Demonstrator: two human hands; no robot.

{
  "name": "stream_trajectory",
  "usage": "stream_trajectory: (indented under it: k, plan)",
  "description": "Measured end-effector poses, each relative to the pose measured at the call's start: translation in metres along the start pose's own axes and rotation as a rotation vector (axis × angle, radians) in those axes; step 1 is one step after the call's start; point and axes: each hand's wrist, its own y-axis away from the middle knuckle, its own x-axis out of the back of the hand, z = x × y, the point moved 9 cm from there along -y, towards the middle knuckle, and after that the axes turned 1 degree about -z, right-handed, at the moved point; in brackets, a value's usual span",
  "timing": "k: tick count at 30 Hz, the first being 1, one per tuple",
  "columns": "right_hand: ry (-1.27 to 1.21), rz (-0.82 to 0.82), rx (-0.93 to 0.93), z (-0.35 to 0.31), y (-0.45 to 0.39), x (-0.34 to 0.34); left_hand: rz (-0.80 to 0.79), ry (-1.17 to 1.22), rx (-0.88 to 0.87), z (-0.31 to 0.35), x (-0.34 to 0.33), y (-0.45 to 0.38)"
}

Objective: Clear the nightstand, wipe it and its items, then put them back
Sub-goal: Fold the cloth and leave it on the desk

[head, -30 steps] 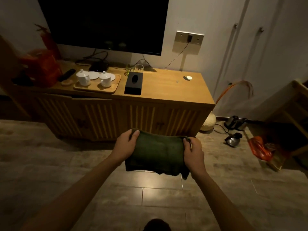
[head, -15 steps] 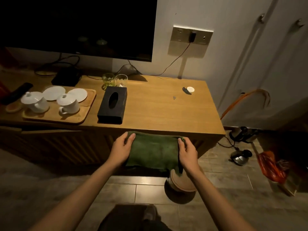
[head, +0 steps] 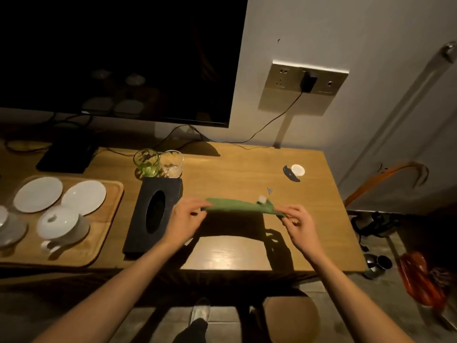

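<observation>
Counter (head: 247, 169), cloth held over it; risks, largest item first.

Counter: items are still standing on it, so wiping now is likely going to shove them along rather than clean under them. Tray (head: 108, 246): sitting at the left with plates and lidded cups; a sideways sweep is risking a knock. Box (head: 153, 214): lying just beside the left hand (head: 184, 222), likely sliding if nudged. Cloth (head: 237, 206): both hands are pinching its ends, the right hand (head: 296, 226) at the far end, stretching it flat above the bare patch; a dragging edge could be catching things. Glasses (head: 158, 163): standing behind the box, light, probably tipping easily. Cap (head: 298, 170): small, white, near the right edge; a wipe could be flicking it to the floor.
</observation>
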Motion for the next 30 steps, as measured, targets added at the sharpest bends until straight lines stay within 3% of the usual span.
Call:
stream_trajectory:
  k: [7, 16, 23, 30]
  plan:
    - [0.231, -0.196, -0.191, 0.097, 0.036, -0.066, -0.440, -0.483, -0.095, -0.073, -0.093, 0.043]
    - [0.241, -0.134, -0.313, 0.120, 0.059, -0.056, -0.444, -0.563, -0.244, -0.057, -0.108, 0.039]
    - [0.262, 0.155, -0.353, 0.096, 0.107, 0.006, -0.540, -0.451, -0.506, 0.007, -0.148, 0.010]
    - [0.253, 0.465, -0.484, 0.080, 0.252, 0.094, -0.642, -0.403, -0.875, 0.133, -0.226, 0.060]
